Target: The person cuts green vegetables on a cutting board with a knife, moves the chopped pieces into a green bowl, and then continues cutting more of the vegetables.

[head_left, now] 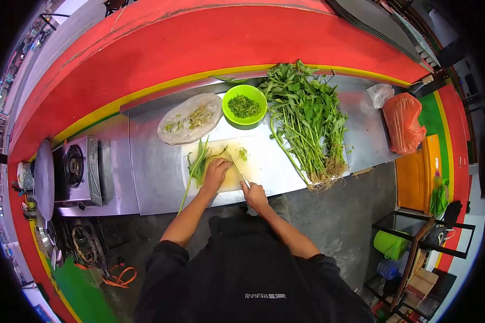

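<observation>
A stove (80, 171) sits at the left end of the counter (151, 167). Near its front edge, the left hand (216, 173) curls its fingers over green stems (198, 164) on the cutting board (264, 161). Just beside it, the right hand (253, 194) grips a knife (238, 172). A green bowl (244, 105) and a heap of greens (307, 118) lie toward the back edge.

A: What stands behind the surface (151, 172)?
B: A red wall (226, 43) with a yellow stripe (145, 96) along its foot; the surface is shiny steel.
A: And below?
B: Grey concrete floor (339, 220), an orange cabinet (412, 180) and a dark metal rack (434, 242) to the right.
</observation>
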A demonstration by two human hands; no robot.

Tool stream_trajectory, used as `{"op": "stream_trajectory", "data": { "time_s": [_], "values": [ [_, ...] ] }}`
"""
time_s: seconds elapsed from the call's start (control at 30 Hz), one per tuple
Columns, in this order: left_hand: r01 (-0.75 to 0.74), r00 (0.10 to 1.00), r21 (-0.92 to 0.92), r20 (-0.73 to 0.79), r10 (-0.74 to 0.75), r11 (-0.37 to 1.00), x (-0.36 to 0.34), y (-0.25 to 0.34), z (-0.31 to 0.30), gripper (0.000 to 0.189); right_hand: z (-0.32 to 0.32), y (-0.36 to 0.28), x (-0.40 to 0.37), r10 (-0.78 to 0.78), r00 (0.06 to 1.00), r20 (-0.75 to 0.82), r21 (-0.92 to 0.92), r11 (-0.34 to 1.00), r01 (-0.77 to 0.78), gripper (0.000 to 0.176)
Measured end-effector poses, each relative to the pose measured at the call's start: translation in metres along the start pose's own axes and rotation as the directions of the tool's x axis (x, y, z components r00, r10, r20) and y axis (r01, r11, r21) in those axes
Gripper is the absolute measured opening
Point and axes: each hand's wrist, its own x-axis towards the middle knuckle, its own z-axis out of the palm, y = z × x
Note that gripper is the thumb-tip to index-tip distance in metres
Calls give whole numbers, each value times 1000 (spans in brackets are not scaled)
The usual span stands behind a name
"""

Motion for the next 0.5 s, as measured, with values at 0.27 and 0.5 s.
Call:
{"op": "stream_trajectory", "data": {
  "time_s": [0.27, 0.5],
  "values": [
    [26, 999, 36, -26, -25, 999, 0, 3, 0, 15, -2, -7, 5, 18, 1000, -22, 41, 999, -17, 61],
    [47, 999, -16, -27, -47, 999, 1, 3, 1, 12, 1, -3, -2, -18, 1000, -6, 19, 1000, 18, 60]
  ]
}}
